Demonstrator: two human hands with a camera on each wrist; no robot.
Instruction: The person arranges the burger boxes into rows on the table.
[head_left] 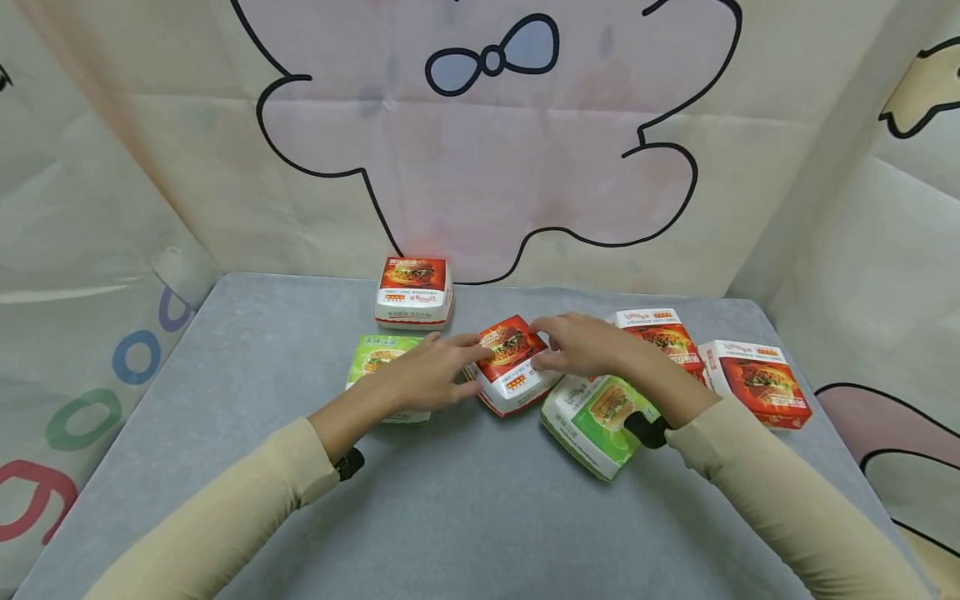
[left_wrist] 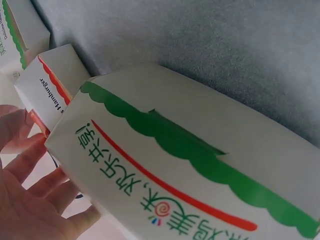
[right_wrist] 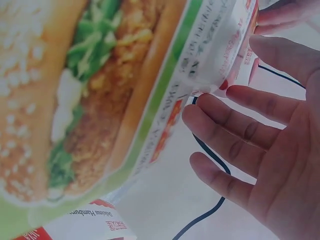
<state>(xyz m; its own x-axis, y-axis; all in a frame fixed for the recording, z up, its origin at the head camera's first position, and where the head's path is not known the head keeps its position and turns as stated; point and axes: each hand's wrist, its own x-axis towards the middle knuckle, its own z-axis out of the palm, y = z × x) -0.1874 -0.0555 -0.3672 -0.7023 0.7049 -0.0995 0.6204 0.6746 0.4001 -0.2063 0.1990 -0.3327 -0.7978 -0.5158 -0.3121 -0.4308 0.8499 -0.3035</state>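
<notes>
A red-and-white hamburger box (head_left: 513,346) sits between the two hands near the middle of the table. From its left, my left hand (head_left: 420,371) reaches in, fingertips at the box's top and side. My right hand (head_left: 581,343) is at the opposite side, thumb and index finger near the edge. Spread, mostly straight fingers show in the right wrist view. A green-and-white hamburger box (head_left: 596,421) lies turned at an angle under the right forearm. Another green box (head_left: 371,354) is partly hidden behind the left hand; its scalloped green side (left_wrist: 200,165) fills much of the left wrist view.
One red hamburger box (head_left: 414,292) stands at the table's back edge. Two more, a red box (head_left: 663,333) partly covered by the right arm and a red box (head_left: 761,387), lie at the right. Printed cloth (head_left: 487,167) hangs behind the grey table (head_left: 465,517).
</notes>
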